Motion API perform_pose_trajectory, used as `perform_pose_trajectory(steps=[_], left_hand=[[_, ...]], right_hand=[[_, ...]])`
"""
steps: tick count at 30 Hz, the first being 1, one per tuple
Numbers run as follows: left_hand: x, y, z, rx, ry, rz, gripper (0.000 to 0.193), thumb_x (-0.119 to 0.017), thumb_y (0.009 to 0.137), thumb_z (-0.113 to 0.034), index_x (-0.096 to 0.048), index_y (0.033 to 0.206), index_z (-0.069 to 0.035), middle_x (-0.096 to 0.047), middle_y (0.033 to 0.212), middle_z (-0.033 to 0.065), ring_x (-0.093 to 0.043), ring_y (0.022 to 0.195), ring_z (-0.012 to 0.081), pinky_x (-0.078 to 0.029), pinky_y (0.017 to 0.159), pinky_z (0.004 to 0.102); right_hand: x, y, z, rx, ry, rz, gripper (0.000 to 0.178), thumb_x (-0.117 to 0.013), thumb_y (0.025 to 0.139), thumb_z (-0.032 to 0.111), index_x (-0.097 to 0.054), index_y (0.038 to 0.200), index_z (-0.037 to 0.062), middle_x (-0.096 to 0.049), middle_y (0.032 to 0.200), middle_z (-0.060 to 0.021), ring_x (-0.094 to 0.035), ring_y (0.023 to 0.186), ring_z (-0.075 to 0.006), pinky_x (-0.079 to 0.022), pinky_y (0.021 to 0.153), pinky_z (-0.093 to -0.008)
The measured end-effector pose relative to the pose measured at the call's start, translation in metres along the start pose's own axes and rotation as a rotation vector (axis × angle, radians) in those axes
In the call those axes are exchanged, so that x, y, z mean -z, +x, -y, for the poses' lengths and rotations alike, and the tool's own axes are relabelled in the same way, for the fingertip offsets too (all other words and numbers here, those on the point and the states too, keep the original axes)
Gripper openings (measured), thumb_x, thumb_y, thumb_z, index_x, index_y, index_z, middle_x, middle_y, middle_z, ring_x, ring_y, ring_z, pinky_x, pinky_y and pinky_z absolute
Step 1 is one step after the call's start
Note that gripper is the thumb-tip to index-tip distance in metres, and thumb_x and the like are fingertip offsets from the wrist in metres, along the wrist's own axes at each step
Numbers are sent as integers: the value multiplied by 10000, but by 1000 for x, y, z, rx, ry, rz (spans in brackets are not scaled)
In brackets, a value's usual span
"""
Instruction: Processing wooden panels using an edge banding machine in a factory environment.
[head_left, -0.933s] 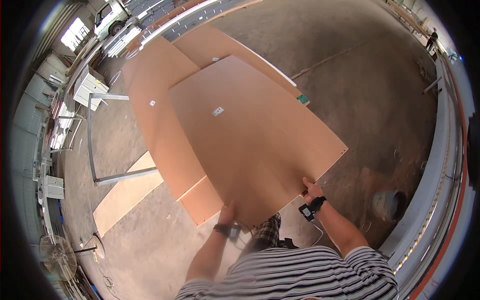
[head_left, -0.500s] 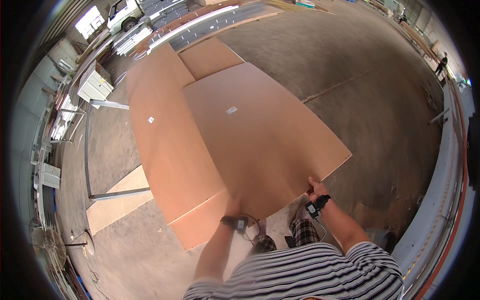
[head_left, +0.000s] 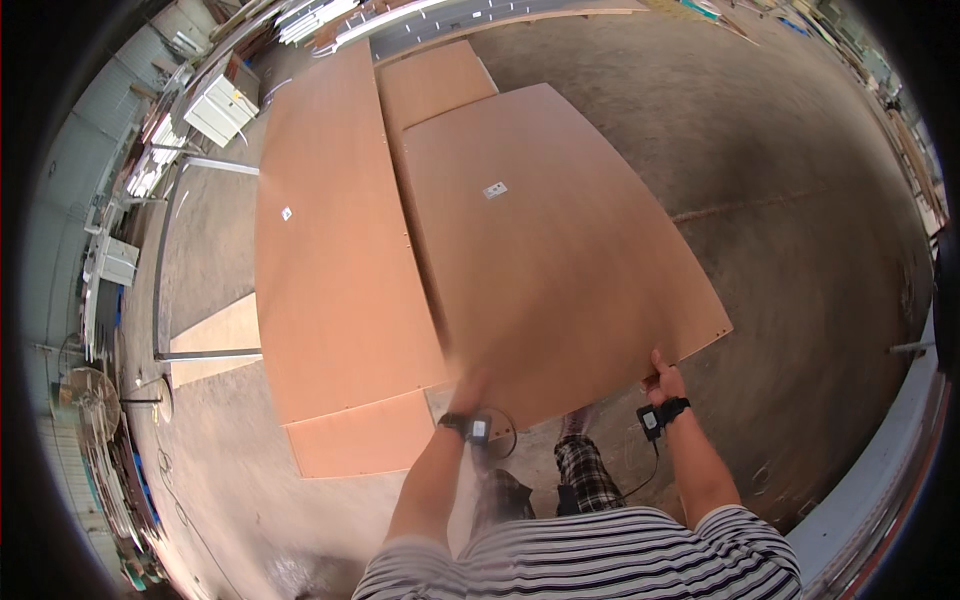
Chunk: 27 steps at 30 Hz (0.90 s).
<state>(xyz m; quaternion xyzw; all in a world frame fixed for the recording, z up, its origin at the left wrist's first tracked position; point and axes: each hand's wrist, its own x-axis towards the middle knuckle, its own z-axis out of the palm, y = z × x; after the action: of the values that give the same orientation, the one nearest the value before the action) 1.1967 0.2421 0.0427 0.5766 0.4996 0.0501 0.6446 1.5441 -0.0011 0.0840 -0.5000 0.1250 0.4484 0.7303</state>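
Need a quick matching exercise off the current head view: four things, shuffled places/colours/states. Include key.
Things
1. held panel
2. left hand
3. right hand
4. pale board

Places, colours, states
A. on the panel's near edge, toward its right corner
B. off to the left, crossed in view by a grey bar
C. brown, with a small white label
D. blurred, by the panel's near left corner

Pairs: 1-C, 2-D, 3-A, 4-B
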Motion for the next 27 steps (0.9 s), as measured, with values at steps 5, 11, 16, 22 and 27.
perform_pose_trajectory(steps=[5, 11, 16, 22, 27], left_hand=[[-37, 4, 11, 28, 78, -231, 601, -555, 800, -372, -381, 1199, 42, -483, 1140, 192, -485, 1045, 261, -402, 851, 357], [-81, 29, 34, -89, 1160, -220, 798, -613, 735, -335, -183, 1311, 14, -143, 1363, 232, -166, 1262, 368, -238, 1000, 417], [-105, 14, 24, -15, 1131, 54, 876, -629, 709, -399, -165, 1309, 38, -82, 1367, 270, -101, 1270, 415, -167, 1030, 435], [-104, 40, 11, -62, 1195, -137, 1015, -695, 614, -446, -171, 1268, 125, -103, 1336, 325, -88, 1266, 433, -152, 1036, 437], [-44, 88, 28, -178, 1105, -346, 982, -697, 613, -430, -207, 1246, 139, -116, 1323, 338, -119, 1259, 432, -168, 1041, 429]], right_hand=[[38, 37, -17, -237, -68, -24, 429, -661, 752, 256, -490, 1100, 72, -548, 1054, -72, -524, 958, -245, -445, 750, -431], [105, 96, -70, -500, -300, -16, 450, -589, 815, 259, -389, 1179, 88, -517, 1060, -70, -486, 985, -257, -433, 761, -435], [90, 117, -54, -224, 89, -305, 422, -555, 839, 239, -371, 1169, 52, -497, 1063, -97, -429, 1055, -264, -416, 809, -444], [87, 130, -51, -315, -258, -188, 424, -551, 837, 270, -372, 1157, 56, -510, 1072, -125, -548, 913, -265, -490, 772, -400], [31, 159, -65, -316, -352, -49, 408, -569, 820, 308, -432, 1092, 37, -570, 951, -98, -584, 849, -219, -502, 748, -375]])
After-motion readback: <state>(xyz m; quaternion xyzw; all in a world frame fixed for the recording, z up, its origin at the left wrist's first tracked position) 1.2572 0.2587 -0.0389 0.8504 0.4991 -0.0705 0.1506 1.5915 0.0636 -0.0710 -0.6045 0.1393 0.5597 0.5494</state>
